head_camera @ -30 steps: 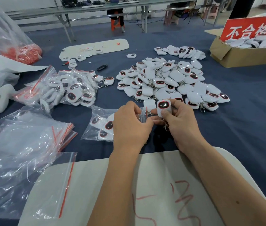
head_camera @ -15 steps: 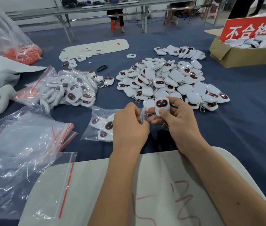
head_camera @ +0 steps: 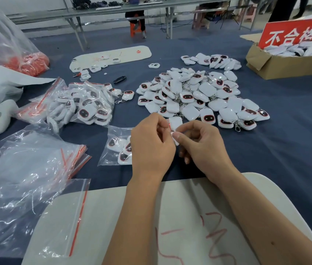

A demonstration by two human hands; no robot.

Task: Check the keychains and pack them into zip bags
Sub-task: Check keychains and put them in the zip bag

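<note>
Left hand [head_camera: 151,148]: you pinch the zip bag [head_camera: 116,148] mouth.
Right hand [head_camera: 201,148]: you pinch a keychain [head_camera: 176,123] beside it.
Risk: a loosened mouth could spill keychains.

Table [head_camera: 295,115] covered in dark blue cloth. Near edge: white board [head_camera: 189,217] with red scribbled marks. Far side: second long white board [head_camera: 124,54], small white parts resting on it. Black oblong object [head_camera: 120,79] lies on the cloth beyond the bagged goods. Far left: large clear sack [head_camera: 7,41] holding red material. Left edge: white rounded object [head_camera: 1,116]. Background: metal-legged benches [head_camera: 117,10], orange stool [head_camera: 135,27].
</note>
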